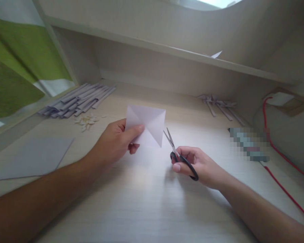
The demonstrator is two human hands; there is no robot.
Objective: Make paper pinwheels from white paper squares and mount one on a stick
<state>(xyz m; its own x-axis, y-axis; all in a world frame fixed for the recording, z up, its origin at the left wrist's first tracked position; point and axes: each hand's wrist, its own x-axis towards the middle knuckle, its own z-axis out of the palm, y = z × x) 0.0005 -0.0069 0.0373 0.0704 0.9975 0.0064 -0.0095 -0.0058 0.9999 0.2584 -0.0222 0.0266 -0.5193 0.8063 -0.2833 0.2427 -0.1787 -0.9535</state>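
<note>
Between the thumb and fingers of my left hand [121,135] is a square piece of white paper [150,118], with diagonal creases meeting near its middle. The paper is held up above the desk. My right hand [192,162] grips a pair of scissors [174,148] with black handles, its thumb and fingers at the loops. The slim metal blades are a little apart and point up and away. Their tips lie just right of the paper's edge; whether they touch it I cannot tell.
A stack of rolled paper tubes [78,101] lies at the back left, with small pale pieces [86,121] before it. White sheets [35,157] lie at left. Folded paper strips [218,103] sit back right. A pixelated object [249,144] and red cable [286,192] are at right, below a shelf [154,42].
</note>
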